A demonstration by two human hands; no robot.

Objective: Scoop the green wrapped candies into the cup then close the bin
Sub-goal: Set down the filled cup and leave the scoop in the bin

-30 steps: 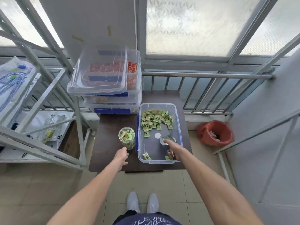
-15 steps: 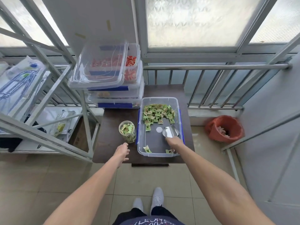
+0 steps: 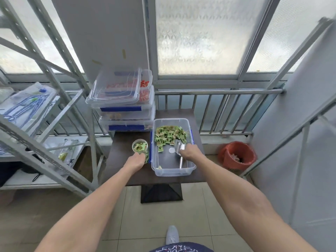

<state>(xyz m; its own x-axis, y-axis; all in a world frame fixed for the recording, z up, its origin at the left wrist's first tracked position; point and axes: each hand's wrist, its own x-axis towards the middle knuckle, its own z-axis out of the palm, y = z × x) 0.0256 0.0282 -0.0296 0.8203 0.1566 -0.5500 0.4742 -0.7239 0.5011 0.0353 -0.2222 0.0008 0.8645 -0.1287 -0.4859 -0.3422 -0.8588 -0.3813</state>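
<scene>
An open clear bin (image 3: 172, 170) with blue latches stands on a small dark table (image 3: 120, 151). Green wrapped candies (image 3: 169, 135) are heaped in its far half, and one or two lie at the near end. My right hand (image 3: 190, 151) is inside the bin, shut on a metal scoop (image 3: 179, 148) whose mouth points at the heap. Left of the bin stands a clear cup (image 3: 140, 147), partly filled with green candies. My left hand (image 3: 135, 160) wraps its near side. The bin's lid (image 3: 114, 88) lies on top of the stacked bins.
Three stacked clear bins (image 3: 127, 113) with red and other candies stand at the table's back left. A metal shelf frame (image 3: 45, 110) is at the left, a railing (image 3: 218, 113) is behind, and an orange bucket (image 3: 236, 155) sits on the floor at the right.
My left hand moved forward from the table's edge and took hold of the cup. My right hand pushed the scoop farther into the bin, up to the candy heap.
</scene>
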